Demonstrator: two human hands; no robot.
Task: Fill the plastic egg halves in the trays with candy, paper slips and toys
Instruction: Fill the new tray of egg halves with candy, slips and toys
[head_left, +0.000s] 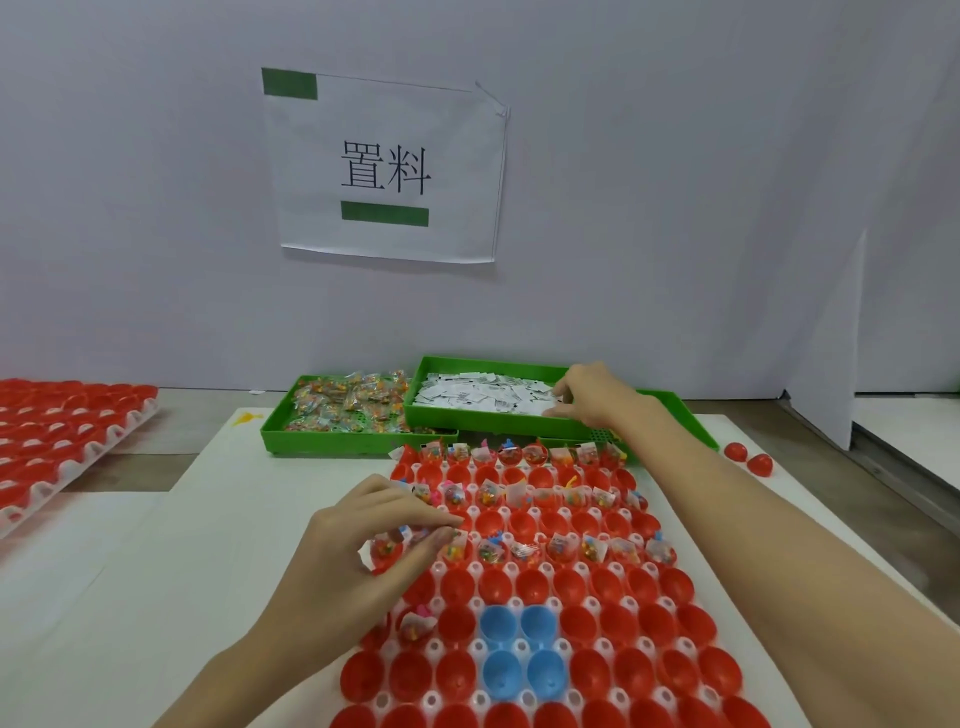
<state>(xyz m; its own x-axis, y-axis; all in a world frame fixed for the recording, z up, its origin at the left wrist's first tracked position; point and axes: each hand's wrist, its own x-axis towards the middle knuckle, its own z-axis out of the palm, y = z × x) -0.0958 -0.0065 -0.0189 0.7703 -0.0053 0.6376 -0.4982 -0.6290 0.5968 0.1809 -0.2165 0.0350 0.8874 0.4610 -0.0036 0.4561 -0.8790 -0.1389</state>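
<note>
A white tray (519, 569) in front of me holds rows of red egg halves (579, 584) and a few blue egg halves (519, 644). Some far rows hold candy, slips and toys. My left hand (374, 545) hovers over the tray's left side and pinches small candy packets (415, 535) between fingers and thumb. My right hand (587, 395) reaches into the green bin of white paper slips (483, 395), its fingers curled onto the slips. Beside it, a green bin holds wrapped candy (348, 405).
A second white tray of red egg halves (62, 431) lies at the far left. Two loose red halves (748, 457) sit on the table at the right. A white wall with a paper sign (384, 166) stands behind the bins.
</note>
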